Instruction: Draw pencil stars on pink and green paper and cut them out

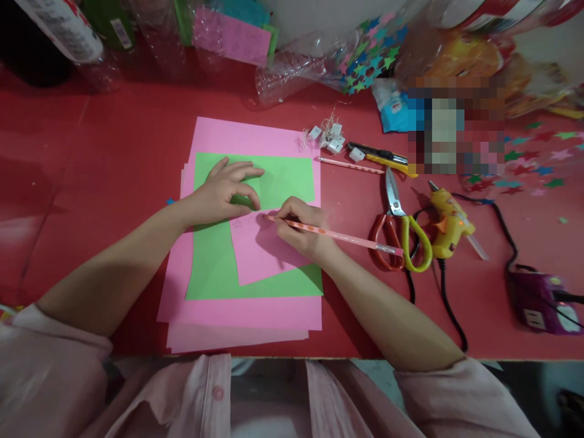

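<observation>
My right hand [303, 226] is closed round a pink pencil [337, 235], whose tip rests on or just over a small pink paper [264, 255]. Faint drawn marks show near that paper's upper left corner. My left hand [227, 190] lies with fingers apart on a green sheet [212, 267], its thumb and forefinger at the small paper's top edge. Beneath the green sheet are larger pink sheets [246, 313].
On the red table [114, 140], scissors [395, 210], a second pencil [351, 164], a cutter [383, 157] and a yellow glue gun [449, 222] with a black cord lie to the right. Plastic bottles [296, 67] and star cutouts [371, 55] sit at the back; a purple power block [541, 301] is far right.
</observation>
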`<control>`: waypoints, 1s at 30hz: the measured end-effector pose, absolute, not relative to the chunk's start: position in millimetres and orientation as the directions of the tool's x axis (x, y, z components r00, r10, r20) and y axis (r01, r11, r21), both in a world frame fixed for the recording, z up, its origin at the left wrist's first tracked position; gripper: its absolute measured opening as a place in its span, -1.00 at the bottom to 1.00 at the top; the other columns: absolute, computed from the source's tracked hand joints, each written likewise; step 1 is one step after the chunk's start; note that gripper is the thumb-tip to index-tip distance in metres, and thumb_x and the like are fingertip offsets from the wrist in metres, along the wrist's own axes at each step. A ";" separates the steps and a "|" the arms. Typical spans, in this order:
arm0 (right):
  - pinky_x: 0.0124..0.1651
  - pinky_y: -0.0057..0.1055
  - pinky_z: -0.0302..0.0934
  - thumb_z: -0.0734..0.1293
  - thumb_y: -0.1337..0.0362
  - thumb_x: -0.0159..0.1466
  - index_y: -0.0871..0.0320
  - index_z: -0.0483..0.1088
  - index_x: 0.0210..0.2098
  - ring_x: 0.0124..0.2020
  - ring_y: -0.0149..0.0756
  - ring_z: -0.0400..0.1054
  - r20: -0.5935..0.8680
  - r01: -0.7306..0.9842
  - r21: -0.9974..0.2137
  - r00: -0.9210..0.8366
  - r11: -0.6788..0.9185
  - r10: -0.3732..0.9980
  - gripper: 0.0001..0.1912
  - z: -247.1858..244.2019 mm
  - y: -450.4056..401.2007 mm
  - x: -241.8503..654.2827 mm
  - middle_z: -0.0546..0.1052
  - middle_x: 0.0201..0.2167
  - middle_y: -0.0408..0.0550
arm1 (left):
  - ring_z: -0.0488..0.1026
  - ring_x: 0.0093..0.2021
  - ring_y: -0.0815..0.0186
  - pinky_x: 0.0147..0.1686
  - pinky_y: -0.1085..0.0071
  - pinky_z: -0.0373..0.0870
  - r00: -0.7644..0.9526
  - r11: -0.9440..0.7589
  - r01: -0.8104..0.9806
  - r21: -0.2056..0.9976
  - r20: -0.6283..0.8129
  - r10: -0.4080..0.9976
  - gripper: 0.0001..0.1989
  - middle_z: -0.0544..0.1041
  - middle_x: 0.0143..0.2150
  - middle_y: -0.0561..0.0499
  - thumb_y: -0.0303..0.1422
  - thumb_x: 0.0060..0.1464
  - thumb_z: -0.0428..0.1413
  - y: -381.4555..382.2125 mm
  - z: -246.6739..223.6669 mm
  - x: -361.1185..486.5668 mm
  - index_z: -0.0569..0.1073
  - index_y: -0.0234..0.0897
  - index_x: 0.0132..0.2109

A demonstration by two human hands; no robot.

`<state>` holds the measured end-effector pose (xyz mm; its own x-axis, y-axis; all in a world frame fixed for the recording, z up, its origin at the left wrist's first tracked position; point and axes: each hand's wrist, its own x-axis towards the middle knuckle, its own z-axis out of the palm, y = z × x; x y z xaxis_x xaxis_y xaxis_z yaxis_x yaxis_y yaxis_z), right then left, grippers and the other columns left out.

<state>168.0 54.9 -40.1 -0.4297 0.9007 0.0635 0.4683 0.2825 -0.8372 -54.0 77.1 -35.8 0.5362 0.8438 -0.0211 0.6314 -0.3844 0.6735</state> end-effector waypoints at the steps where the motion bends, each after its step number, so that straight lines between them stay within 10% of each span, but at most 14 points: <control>1: -0.49 -0.46 -0.04 0.24 0.37 0.10 0.09 0.17 -0.54 -0.59 -0.47 0.10 0.071 0.466 -0.840 -0.416 0.279 0.907 -0.86 -40.4 54.7 167.7 0.28 -0.64 -0.26 | 0.01 0.41 0.07 0.37 -0.11 -0.41 0.537 -0.384 0.632 0.673 -0.024 0.843 -0.85 0.27 0.35 0.10 -0.28 0.13 0.13 77.1 -35.8 -54.0 0.61 -0.08 -0.24; 30: -0.51 -0.47 -0.07 0.22 0.42 0.04 0.09 0.14 -0.58 -0.61 -0.50 0.06 0.135 0.455 -0.822 -0.427 0.342 0.894 -0.85 -42.0 54.7 169.7 0.23 -0.66 -0.27 | 0.00 0.41 0.10 0.37 -0.11 -0.43 0.540 -0.386 0.634 0.670 -0.026 0.841 -0.85 0.26 0.35 0.08 -0.28 0.14 0.12 76.9 -35.3 -53.9 0.60 -0.10 -0.25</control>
<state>169.7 54.7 -42.0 -0.4270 0.8941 0.1351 0.4552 0.3416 -0.8222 -53.9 76.9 -35.3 0.5400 0.8413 -0.0257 0.6337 -0.3863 0.6702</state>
